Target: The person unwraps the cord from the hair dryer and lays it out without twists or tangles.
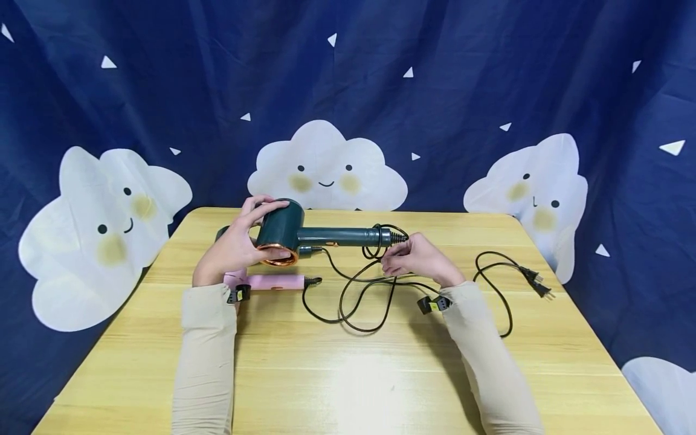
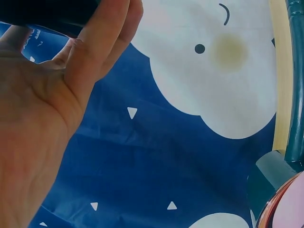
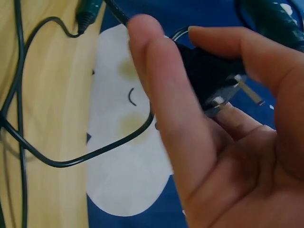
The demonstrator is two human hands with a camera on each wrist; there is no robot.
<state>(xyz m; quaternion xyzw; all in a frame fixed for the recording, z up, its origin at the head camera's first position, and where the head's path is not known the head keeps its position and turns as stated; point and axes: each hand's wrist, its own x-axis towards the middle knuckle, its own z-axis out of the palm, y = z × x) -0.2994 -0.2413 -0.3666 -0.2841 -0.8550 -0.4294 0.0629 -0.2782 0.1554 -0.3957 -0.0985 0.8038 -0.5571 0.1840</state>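
Observation:
My left hand [image 1: 239,238] grips a dark green hair dryer [image 1: 283,226] by its barrel, above the table, fingers over the top and thumb at the copper-rimmed end. Its handle points right, with the black cord [image 1: 379,241] looped around the handle's end. Beside that end, my right hand [image 1: 418,260] holds a black two-prong plug [image 3: 211,78] between thumb and fingers, its metal prongs facing the palm. In the left wrist view only part of the dark barrel [image 2: 42,14] shows, at the top left.
A pink hair dryer [image 1: 277,282] lies on the wooden table [image 1: 304,374], partly behind the left wrist. A second green hair dryer [image 1: 309,250] is mostly hidden behind the held one. Loose cords cross the middle; two plugs [image 1: 538,285] lie at the right. A blue cloud-print curtain [image 1: 348,72] stands behind.

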